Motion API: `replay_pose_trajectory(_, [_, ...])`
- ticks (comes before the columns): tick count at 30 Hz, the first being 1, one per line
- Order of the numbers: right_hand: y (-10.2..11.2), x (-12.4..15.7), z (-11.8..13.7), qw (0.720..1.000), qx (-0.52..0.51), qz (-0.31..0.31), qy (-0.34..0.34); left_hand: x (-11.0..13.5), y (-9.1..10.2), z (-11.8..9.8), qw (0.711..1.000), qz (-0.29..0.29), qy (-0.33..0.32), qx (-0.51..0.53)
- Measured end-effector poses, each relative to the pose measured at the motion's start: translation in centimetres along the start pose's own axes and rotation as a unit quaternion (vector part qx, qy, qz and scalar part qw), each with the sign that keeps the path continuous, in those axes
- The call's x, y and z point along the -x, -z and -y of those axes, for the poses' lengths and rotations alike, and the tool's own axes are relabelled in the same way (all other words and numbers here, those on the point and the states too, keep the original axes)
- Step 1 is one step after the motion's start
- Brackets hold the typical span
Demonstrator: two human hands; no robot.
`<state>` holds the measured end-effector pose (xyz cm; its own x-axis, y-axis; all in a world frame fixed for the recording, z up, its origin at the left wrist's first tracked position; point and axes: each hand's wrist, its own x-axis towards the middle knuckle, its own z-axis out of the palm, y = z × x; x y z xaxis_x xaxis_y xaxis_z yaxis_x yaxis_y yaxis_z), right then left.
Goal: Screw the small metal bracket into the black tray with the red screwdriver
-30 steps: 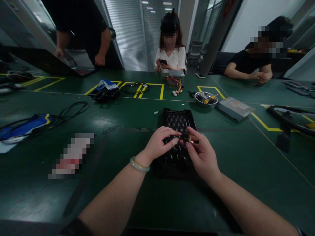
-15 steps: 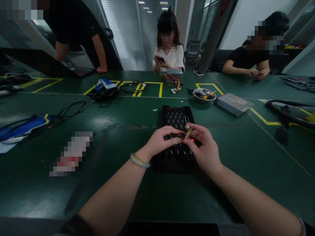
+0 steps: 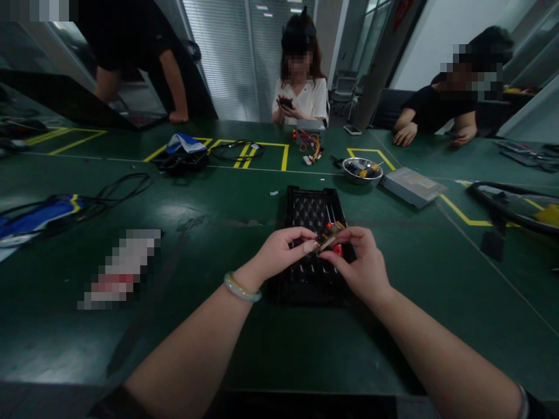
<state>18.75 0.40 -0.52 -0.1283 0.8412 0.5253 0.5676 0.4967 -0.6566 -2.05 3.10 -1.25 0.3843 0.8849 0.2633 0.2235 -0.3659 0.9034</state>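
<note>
Between my hands is a small brown circuit board (image 3: 331, 237) with a pale strip along it, held tilted above a black plastic tray (image 3: 301, 292). My left hand (image 3: 283, 251), with a jade-coloured bangle at the wrist, pinches the board's left end between thumb and fingers. At the other end, the fingers and thumb of my right hand (image 3: 365, 262) close on it. The tray has a dimpled floor. Beneath and behind the board, red parts (image 3: 338, 249) show in the tray, partly covered by my fingers. Thin metal shafts lie along its right side.
Beyond the tray stand a metal bowl (image 3: 361, 179) of small parts, a flat grey metal box (image 3: 413, 187) and a box with coloured wires (image 3: 311, 137). A blurred flat item (image 3: 122, 267) and blue-and-black cabled bundles lie left. Three people are across the green table (image 3: 209, 343).
The board has turned flatter in my fingers, and my right fingertips have come lower. More red shows behind it. The person at far right has moved their hands apart.
</note>
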Motion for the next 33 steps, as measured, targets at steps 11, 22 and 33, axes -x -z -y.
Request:
replay_pose_trajectory(11, [1.9,-1.8,-0.3,0.985,-0.038,0.142,-0.093,0.3,1.8,-0.7,0.997,0.069,0.039,-0.008])
replay_pose_trajectory(22, [3.2,-2.1,0.2,0.939,-0.097,0.302,-0.131,1.1,1.4,-2.0,0.987,0.119,0.057,-0.095])
replay_pose_trajectory(33, [3.7,-1.6,2.2,0.907,0.05,0.418,-0.006,1.1,1.1,-2.7,0.946,0.258,-0.002,-0.196])
